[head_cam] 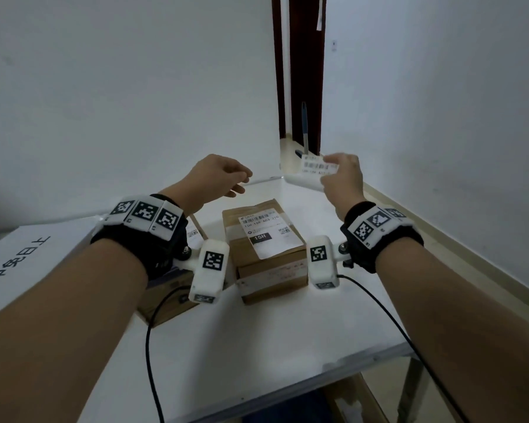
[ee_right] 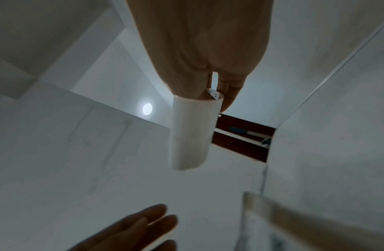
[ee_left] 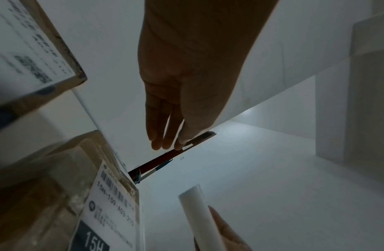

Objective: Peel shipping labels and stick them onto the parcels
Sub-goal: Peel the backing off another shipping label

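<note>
My right hand [head_cam: 333,175] pinches a curled white shipping label sheet [head_cam: 313,170] in the air above the table's far right corner; in the right wrist view the label sheet [ee_right: 191,134] hangs as a loose roll from my fingers. My left hand [head_cam: 226,178] hovers empty with straight fingers [ee_left: 163,129], above and behind a brown cardboard parcel [head_cam: 266,248]. That parcel bears a stuck label [head_cam: 268,233] reading 15H. A second cardboard parcel [head_cam: 165,303] lies at the left under my left wrist, mostly hidden.
A white table [head_cam: 272,346] carries the parcels; its front edge runs diagonally low in the head view. A large white box with red characters [head_cam: 22,264] lies at the far left. Walls close in behind and right, with a dark door gap [head_cam: 300,71].
</note>
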A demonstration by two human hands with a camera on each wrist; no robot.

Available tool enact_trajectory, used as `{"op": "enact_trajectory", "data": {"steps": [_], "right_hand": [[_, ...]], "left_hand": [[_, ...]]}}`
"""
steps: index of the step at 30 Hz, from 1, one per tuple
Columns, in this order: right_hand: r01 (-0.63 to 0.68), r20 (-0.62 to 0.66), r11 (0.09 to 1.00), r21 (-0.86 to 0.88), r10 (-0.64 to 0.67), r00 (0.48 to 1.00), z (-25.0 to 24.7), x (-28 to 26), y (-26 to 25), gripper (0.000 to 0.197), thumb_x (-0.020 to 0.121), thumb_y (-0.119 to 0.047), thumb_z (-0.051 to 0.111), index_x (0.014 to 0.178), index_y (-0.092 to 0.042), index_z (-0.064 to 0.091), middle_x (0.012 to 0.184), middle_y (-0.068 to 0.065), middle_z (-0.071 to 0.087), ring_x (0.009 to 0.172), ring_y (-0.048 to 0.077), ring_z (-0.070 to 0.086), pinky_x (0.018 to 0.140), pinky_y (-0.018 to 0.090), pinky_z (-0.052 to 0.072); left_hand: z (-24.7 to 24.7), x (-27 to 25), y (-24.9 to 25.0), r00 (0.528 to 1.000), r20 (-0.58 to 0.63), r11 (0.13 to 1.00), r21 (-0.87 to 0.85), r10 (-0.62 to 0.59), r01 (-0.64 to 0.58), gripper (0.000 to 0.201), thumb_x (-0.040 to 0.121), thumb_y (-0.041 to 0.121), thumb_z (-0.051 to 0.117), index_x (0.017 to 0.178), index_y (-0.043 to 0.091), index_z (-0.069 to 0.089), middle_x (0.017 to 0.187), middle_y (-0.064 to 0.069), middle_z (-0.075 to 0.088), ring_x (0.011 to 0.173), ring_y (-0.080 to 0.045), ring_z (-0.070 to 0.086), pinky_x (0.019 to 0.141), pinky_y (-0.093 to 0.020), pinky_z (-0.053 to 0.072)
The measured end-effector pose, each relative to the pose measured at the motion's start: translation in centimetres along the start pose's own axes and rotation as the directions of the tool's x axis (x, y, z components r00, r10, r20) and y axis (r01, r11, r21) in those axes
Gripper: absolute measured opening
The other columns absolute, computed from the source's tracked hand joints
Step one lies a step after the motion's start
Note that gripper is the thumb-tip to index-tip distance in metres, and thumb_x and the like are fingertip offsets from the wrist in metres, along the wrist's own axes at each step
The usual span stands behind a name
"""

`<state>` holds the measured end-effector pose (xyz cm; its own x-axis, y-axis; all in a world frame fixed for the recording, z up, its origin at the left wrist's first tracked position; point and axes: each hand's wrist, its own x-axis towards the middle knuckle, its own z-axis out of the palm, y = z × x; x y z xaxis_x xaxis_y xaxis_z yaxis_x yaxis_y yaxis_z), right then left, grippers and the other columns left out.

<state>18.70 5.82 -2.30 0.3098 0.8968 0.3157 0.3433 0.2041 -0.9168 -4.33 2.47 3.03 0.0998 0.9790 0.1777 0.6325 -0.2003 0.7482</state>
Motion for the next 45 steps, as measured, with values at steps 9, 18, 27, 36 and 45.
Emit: {"op": "enact_trajectory", "data": {"steps": [9, 18, 27, 36, 45], "right_hand": [[0.11, 0.301, 0.974, 0.196, -0.166, 0.939, 8.5, -5.8, -7.1, 0.038, 0.087, 0.007, 0.052, 0.109, -0.018, 0.07, 0.125, 0.0, 0.062, 0.095, 0.018, 0.066, 0.07, 0.026, 0.056], [0.252, 0.387, 0.938, 0.238, -0.329, 0.861, 16.5, -11.5, -11.2, 0.052, 0.086, 0.009, 0.051, 0.13, -0.017, 0.056, 0.134, 0.002, 0.052, 0.117, 0.02, 0.056, 0.095, 0.037, 0.052], [0.242, 0.525, 0.919, 0.312, -0.379, 0.762, 20.6, -14.9, -12.7, 0.057, 0.079, 0.014, 0.046, 0.121, -0.021, 0.062, 0.129, -0.001, 0.058, 0.113, 0.023, 0.061, 0.087, 0.035, 0.055], [0.19, 0.668, 0.93, 0.316, -0.36, 0.651, 21.0, -17.7, -12.0, 0.064, 0.076, 0.016, 0.04, 0.114, -0.029, 0.064, 0.136, 0.0, 0.056, 0.097, 0.017, 0.061, 0.055, 0.01, 0.045], [0.177, 0.686, 0.922, 0.345, -0.377, 0.623, 20.4, -18.6, -11.8, 0.063, 0.072, 0.014, 0.042, 0.111, -0.029, 0.065, 0.124, 0.0, 0.063, 0.106, 0.024, 0.064, 0.074, 0.035, 0.057]], "left_hand": [[-5.1, -5.0, -3.8, 0.987, -0.059, 0.94, -0.319, -0.148, 0.122, 0.023, 0.097, 0.018, 0.054, 0.114, 0.009, 0.066, 0.106, -0.008, 0.072, 0.09, -0.02, 0.07, 0.081, -0.029, 0.057], [-11.2, -11.5, -8.1, 0.941, -0.164, 0.873, -0.446, -0.295, 0.195, 0.023, 0.094, 0.014, 0.059, 0.112, 0.001, 0.065, 0.099, -0.015, 0.07, 0.069, -0.013, 0.067, 0.066, -0.017, 0.057], [-14.3, -16.7, -11.0, 0.906, -0.299, 0.854, -0.509, -0.298, 0.113, 0.014, 0.087, 0.005, 0.065, 0.102, 0.005, 0.067, 0.089, -0.011, 0.067, 0.075, -0.015, 0.063, 0.074, -0.019, 0.057], [-15.1, -17.8, -12.7, 0.759, -0.6, 0.939, -0.341, -0.252, 0.042, 0.01, 0.083, 0.022, 0.071, 0.092, 0.022, 0.069, 0.084, 0.004, 0.07, 0.071, -0.009, 0.065, 0.079, -0.027, 0.055], [-14.5, -19.1, -12.8, 0.812, -0.51, 0.896, -0.443, -0.284, 0.035, 0.007, 0.085, 0.009, 0.067, 0.078, 0.011, 0.071, 0.082, -0.015, 0.068, 0.071, -0.02, 0.06, 0.083, -0.032, 0.055]]}}
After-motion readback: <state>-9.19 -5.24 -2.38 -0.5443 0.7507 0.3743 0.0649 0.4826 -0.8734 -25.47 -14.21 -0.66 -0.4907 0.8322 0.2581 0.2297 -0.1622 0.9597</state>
